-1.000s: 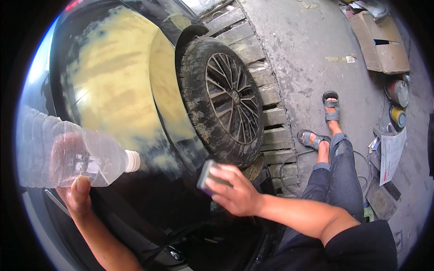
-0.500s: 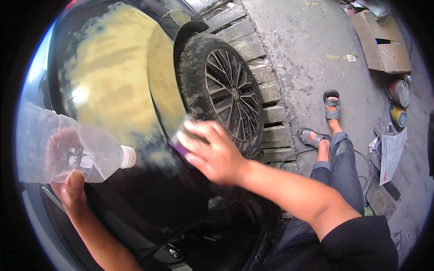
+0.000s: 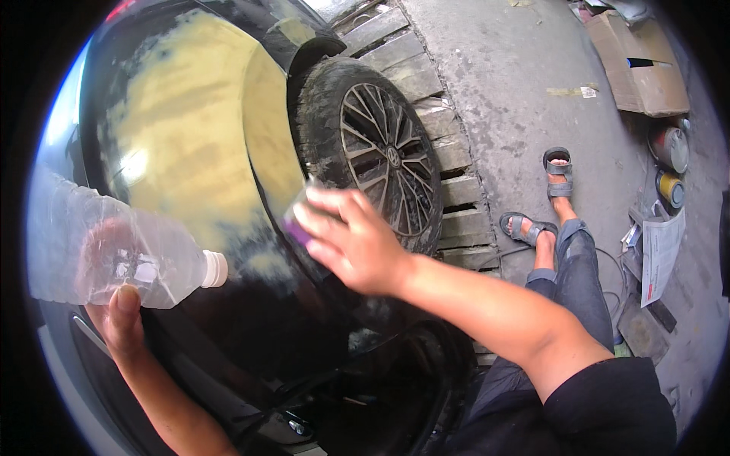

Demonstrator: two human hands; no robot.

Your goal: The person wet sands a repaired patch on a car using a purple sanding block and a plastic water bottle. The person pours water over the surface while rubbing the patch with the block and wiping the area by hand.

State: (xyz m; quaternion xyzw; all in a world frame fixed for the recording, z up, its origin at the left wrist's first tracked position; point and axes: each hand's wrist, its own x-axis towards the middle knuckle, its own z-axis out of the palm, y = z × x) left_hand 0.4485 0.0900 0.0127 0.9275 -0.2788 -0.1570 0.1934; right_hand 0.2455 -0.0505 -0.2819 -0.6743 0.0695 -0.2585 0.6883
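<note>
My left hand is wrapped round a clear plastic bottle, which lies nearly level above the dark car body with its white cap end pointing right. My right hand presses a sanding block, purple along its edge, against the rim of the wheel arch. My fingers cover most of the block and are a little blurred. The black car panel carries a broad patch of yellowish filler that runs up to the arch, with a smeared, patchy lower edge.
Right beside my right hand is the wheel with its spoked rim. Wooden slats run along the concrete floor. A cardboard box, cans and a printed sheet lie at the right. A cable passes near my sandalled feet.
My right hand has slid slightly up and left along the arch edge with the sanding block. The left hand and bottle have hardly moved.
</note>
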